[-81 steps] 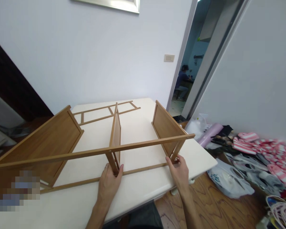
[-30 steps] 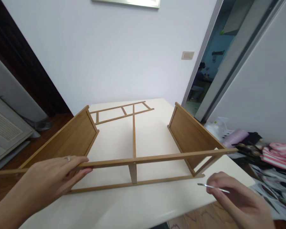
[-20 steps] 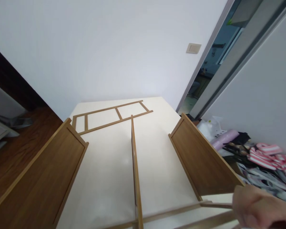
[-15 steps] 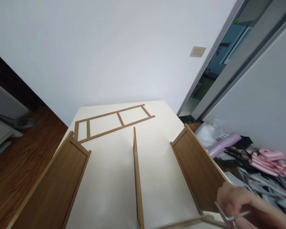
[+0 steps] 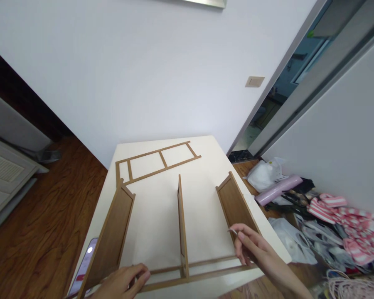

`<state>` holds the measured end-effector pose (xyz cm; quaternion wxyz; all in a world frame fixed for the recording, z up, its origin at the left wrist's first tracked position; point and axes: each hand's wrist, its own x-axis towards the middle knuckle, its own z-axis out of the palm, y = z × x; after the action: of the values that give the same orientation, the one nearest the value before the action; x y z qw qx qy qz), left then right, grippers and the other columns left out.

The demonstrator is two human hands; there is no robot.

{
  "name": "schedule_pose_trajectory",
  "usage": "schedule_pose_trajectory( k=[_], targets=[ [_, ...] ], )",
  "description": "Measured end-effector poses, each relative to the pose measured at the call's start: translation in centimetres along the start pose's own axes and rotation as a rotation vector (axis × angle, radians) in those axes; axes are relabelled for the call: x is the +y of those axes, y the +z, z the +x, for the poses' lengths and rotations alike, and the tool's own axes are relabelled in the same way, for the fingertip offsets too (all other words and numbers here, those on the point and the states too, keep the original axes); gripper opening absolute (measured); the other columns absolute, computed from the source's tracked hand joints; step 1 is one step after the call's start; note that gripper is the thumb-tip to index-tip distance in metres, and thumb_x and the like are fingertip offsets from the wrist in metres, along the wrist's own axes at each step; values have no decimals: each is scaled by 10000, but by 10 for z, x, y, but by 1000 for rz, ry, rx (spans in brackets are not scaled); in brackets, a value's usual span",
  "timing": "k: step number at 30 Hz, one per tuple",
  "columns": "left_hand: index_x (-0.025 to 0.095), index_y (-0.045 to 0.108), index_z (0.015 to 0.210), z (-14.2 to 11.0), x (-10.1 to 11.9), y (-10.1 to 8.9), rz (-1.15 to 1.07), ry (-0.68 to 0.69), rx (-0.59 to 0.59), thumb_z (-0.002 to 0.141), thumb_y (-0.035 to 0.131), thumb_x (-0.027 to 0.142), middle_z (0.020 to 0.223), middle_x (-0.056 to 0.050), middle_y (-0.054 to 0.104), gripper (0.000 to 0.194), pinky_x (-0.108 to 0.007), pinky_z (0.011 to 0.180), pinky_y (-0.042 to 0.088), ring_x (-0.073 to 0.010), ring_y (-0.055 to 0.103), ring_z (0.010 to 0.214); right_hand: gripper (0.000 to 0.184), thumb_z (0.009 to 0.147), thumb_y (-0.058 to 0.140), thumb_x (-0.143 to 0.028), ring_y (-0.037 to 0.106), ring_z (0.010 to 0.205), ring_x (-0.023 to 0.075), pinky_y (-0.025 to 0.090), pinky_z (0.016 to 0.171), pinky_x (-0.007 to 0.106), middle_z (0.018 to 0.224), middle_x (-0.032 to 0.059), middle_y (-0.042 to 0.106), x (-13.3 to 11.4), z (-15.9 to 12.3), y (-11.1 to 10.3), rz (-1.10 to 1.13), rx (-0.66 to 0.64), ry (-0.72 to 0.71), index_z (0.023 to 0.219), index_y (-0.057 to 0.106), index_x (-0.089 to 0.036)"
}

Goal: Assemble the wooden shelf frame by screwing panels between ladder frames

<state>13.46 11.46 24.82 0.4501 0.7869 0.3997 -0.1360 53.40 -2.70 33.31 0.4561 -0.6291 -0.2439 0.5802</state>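
Note:
My right hand point(image 5: 251, 246) pinches a small metal hex key point(image 5: 233, 231) beside the right wooden panel point(image 5: 235, 203). My left hand point(image 5: 124, 281) is curled at the near end of the left wooden panel point(image 5: 112, 228); what its fingers grip, if anything, is hidden. Between them stands a thin middle panel point(image 5: 181, 220), seen nearly edge-on. All three panels rise from a wooden frame with two rails point(image 5: 218, 274) along the near table edge. A separate ladder-like wooden frame point(image 5: 163, 159) lies flat at the back of the white table point(image 5: 156, 224).
A phone with a lit screen point(image 5: 85, 261) lies left of the left panel. On the floor to the right are plastic bags point(image 5: 262, 174), a purple roll point(image 5: 279, 189) and red-and-white striped cloth point(image 5: 336, 211). A white wall point(image 5: 174, 83) backs the table.
My right hand has moved left and inward with the hex key, over the right panel's near end. My left hand has come into view at lower left. The view has shifted, showing the near rails.

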Motion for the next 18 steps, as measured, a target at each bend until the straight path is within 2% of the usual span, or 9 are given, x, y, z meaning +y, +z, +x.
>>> schedule_pose_trajectory(
  k=[4, 6, 10, 13, 18],
  targets=[
    [310, 734, 1156, -2, 17, 0, 99, 49, -15, 1028, 430, 651, 1099, -25, 794, 474, -294, 915, 497, -245, 722, 1055, 859, 815, 803, -697, 557, 606, 124, 311, 534, 264, 840, 39, 729, 17, -15, 20, 162, -56, 6, 1468, 517, -217],
    [307, 735, 1177, 0, 24, 4, 158, 98, -32, 1010, 476, 654, 1144, -36, 796, 464, -320, 960, 495, -262, 721, 1094, 830, 824, 812, -650, 557, 613, 120, 325, 553, 272, 868, 40, 731, 24, -22, 28, 192, -40, -5, 1472, 521, -220],
    [262, 730, 1155, 10, 41, 13, 248, 154, -36, 1020, 482, 606, 1120, -75, 795, 445, -361, 982, 497, -299, 721, 1111, 620, 802, 797, -640, 513, 522, 90, 337, 564, 273, 797, -8, 697, 34, -33, 41, 159, 1, -32, 1220, 610, -222],
    [263, 705, 1191, 18, 56, 20, 312, 194, -21, 1045, 474, 527, 1169, -76, 785, 380, -358, 983, 499, -295, 712, 1144, 526, 753, 830, -609, 502, 485, 76, 337, 555, 266, 798, -28, 692, 42, -39, 50, 142, 48, -49, 1005, 556, -238],
    [239, 689, 1212, 29, 85, 34, 394, 219, 16, 1068, 521, 430, 1149, -72, 776, 292, -396, 983, 529, -274, 723, 1106, 509, 744, 770, -641, 537, 483, 98, 350, 530, 258, 785, -31, 689, 63, -40, 67, 91, 187, -66, 901, 487, -248]
  ],
)
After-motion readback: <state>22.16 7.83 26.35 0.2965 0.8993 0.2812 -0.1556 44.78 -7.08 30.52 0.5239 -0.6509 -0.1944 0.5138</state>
